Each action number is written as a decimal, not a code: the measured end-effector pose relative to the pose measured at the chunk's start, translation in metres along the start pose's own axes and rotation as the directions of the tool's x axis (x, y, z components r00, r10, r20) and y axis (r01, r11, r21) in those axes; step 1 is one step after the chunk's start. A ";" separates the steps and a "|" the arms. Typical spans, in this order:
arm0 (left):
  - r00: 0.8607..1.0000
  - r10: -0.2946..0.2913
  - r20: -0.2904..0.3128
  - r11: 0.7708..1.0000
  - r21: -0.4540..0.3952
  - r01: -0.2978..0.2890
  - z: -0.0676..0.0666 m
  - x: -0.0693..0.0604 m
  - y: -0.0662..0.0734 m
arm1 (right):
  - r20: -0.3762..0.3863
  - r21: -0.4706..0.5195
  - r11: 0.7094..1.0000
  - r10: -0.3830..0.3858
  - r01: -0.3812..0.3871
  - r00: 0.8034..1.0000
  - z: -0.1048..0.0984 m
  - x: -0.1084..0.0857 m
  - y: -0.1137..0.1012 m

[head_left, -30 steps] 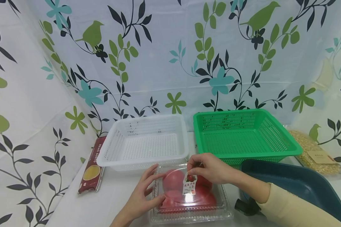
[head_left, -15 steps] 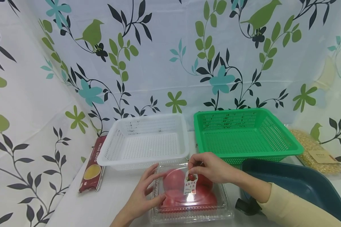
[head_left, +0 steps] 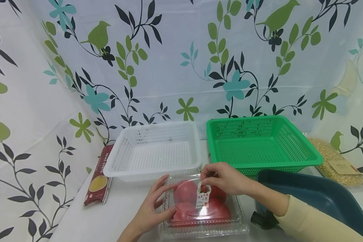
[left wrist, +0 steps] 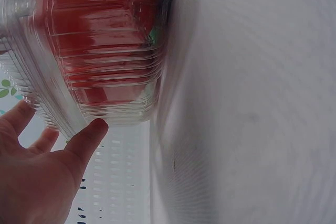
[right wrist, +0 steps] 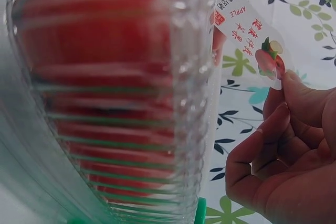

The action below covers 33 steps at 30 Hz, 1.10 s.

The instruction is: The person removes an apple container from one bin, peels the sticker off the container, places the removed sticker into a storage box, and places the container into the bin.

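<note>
A clear plastic clamshell box (head_left: 237,220) with red fruits (head_left: 184,210) inside sits on the table. In the head view my left hand (head_left: 152,208) rests against the box's left side with spread fingers. The left wrist view shows its thumb (left wrist: 88,139) at the box's ribbed edge. My right hand (head_left: 224,179) pinches the upper end of a white apple label (head_left: 203,200) between thumb and index finger. In the right wrist view that end of the label (right wrist: 247,30) stands tilted up from the lid. Whether the lower end still sticks is hard to tell.
Behind the box stand a white basket (head_left: 157,172) and a green basket (head_left: 260,164). A dark blue tray (head_left: 314,198) lies right, under the right forearm. A red noodle packet (head_left: 98,181) lies left, a bag of yellow kernels (head_left: 340,163) far right.
My right hand and the pinched label have shifted very slightly right. The left hand and the box look unmoved.
</note>
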<state>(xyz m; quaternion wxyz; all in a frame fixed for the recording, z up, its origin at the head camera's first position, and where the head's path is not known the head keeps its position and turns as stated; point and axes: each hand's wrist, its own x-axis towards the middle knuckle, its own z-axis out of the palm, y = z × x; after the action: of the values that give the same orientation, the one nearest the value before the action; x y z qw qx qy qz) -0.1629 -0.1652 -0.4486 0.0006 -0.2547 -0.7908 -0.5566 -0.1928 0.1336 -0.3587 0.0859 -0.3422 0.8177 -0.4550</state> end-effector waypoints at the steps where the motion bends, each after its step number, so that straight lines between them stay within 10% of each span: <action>1: 1.000 -0.002 -0.001 1.000 0.000 0.002 0.000 0.000 0.000 | 0.001 0.000 1.000 -0.003 0.003 1.000 0.000 0.000 0.000; 33: 1.000 -0.001 -0.003 1.000 0.008 0.001 0.000 -0.001 0.001 | -0.012 0.024 1.000 0.012 -0.012 1.000 -0.009 0.000 -0.001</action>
<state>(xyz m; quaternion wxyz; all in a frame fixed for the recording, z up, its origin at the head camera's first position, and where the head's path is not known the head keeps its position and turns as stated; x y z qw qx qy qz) -0.1614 -0.1651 -0.4481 0.0025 -0.2533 -0.7931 -0.5540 -0.1967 0.1393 -0.3524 0.0878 -0.3336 0.8147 -0.4662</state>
